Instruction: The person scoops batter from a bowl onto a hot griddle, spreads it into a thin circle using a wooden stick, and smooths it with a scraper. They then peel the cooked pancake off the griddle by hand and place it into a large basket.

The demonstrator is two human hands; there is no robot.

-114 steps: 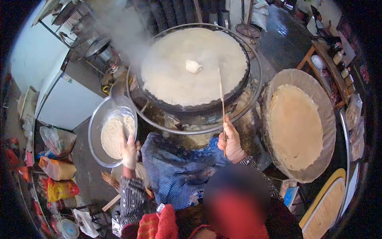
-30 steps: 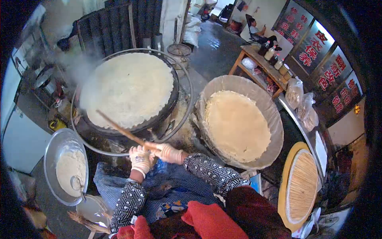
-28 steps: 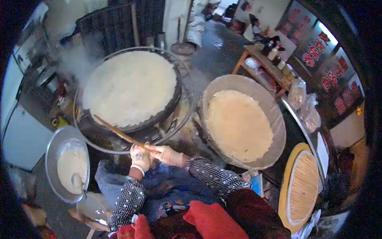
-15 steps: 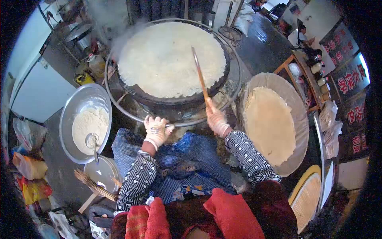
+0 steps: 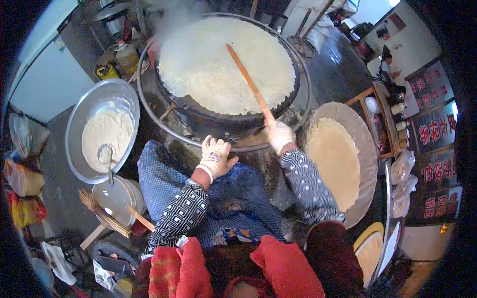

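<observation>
My right hand [image 5: 279,136], in a clear glove, is closed around the lower end of a long flat wooden stick [image 5: 250,82]. The stick reaches up and left over a large round griddle [image 5: 218,116]. Pale, thin batter [image 5: 198,64] covers most of the griddle, with steam rising at its left. My left hand [image 5: 216,158], also gloved, has its fingertips at the metal hoop [image 5: 174,133] around the griddle, the thumb held apart. To the right, a thin round flatbread [image 5: 333,159] lies on a cloth-covered round surface [image 5: 365,174].
At left stands a steel basin [image 5: 74,124] of batter with a ladle [image 5: 105,155] in it. Below it are a white bucket [image 5: 136,198] and a straw brush [image 5: 104,213]. A wooden shelf [image 5: 368,94] with jars stands at right; a person [image 5: 390,69] is farther back.
The stick has swung so it points farther left over the griddle. The batter's near-left edge looks rougher and bubbly. My left thumb sticks out more. The view has shifted.
</observation>
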